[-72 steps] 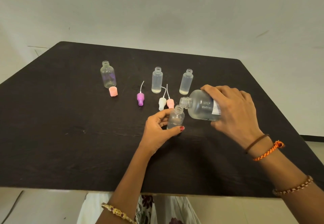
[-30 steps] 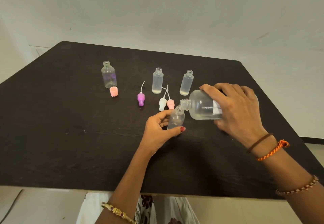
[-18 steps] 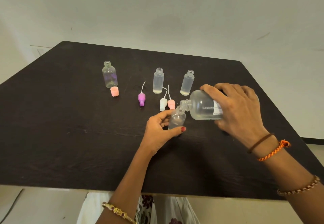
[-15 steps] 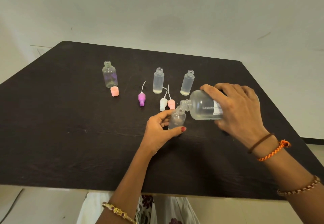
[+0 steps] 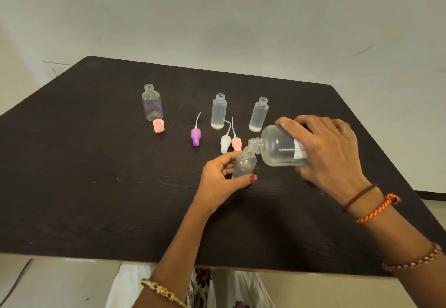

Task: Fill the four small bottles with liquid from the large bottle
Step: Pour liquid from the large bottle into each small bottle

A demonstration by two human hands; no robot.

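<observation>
**Large bottle tipped over a small bottle held at the table's middle**

The right hand (image 5: 330, 153) grips the large bottle (image 5: 280, 147), fingers curled over its far side and thumb under its near side, covering its base end. The bottle lies almost on its side, neck pointing left, with a shallow pool of clear liquid along its lower wall and a white label partly under the fingers. Its open mouth sits just above and touching the mouth of a small bottle (image 5: 244, 164).

That small bottle stands on the dark table (image 5: 72, 175), tilted slightly right toward the large one. The left hand (image 5: 222, 182) holds it low down, thumb across its near side and fingers curled round its left and far side. How much liquid it contains cannot be told.

Farther back stand three more open small bottles, upright and untouched. The far-left bottle (image 5: 152, 103) is rounder, with a purple tint showing through it. The middle bottle (image 5: 219, 112) and the right bottle (image 5: 258, 115) each hold a thin layer of pale liquid at the bottom.

A pink cap (image 5: 158, 125) lies just near the far-left bottle. A purple spray top (image 5: 195, 136), a white spray top (image 5: 225, 142) and a pink spray top (image 5: 236, 143) lie on the table between the rows, their thin tubes pointing away.
</observation>
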